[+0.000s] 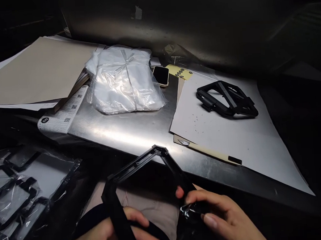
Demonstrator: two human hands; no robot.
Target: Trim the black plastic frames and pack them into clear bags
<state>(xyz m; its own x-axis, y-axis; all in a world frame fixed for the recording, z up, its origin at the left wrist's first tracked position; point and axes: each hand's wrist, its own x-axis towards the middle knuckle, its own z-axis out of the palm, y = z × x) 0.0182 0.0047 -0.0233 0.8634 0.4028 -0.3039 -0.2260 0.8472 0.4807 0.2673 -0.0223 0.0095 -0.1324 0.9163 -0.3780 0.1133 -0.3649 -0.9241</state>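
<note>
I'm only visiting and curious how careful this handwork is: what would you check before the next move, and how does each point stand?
1. Left hand gripping the black frame: ok, fingers wrap its side.
2. Right hand secure: cannot tell; a dark glossy item sits in shadow at its fingers.
3. Craft knife apart from both hands: ok, it lies along the near edge of the white sheet.
4. Its blade covered: not ok, it looks bare.
5. Sheet clean: not ok, dark specks show.
</note>
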